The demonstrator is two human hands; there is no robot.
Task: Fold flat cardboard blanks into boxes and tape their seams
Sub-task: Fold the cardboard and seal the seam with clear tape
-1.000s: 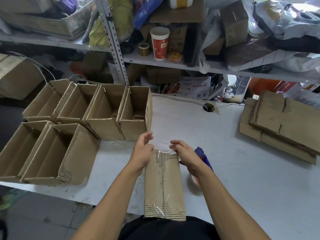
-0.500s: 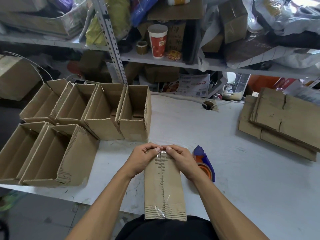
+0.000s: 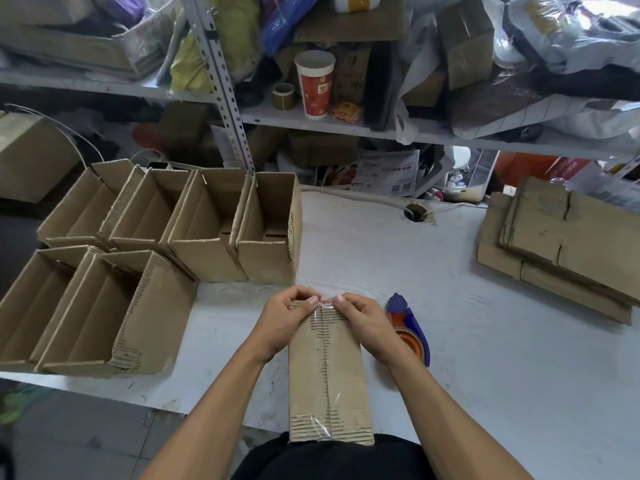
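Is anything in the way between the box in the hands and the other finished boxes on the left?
Nothing visible is. The box sits under the left hand and right hand, and only bare table lies between it and the finished boxes. The tape roll lies on the other side.

Brown cardboard box (image 3: 327,372) laid lengthwise, taped seam up, near tabletop (image 3: 485,358) edge, flat blanks (image 3: 568,244) stacked far right

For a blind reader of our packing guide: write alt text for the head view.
Both hands, left hand and right hand, press clear tape over the far end of a cardboard box on a white table. A tape dispenser lies beside the right hand; open boxes stand left, flat blanks right.
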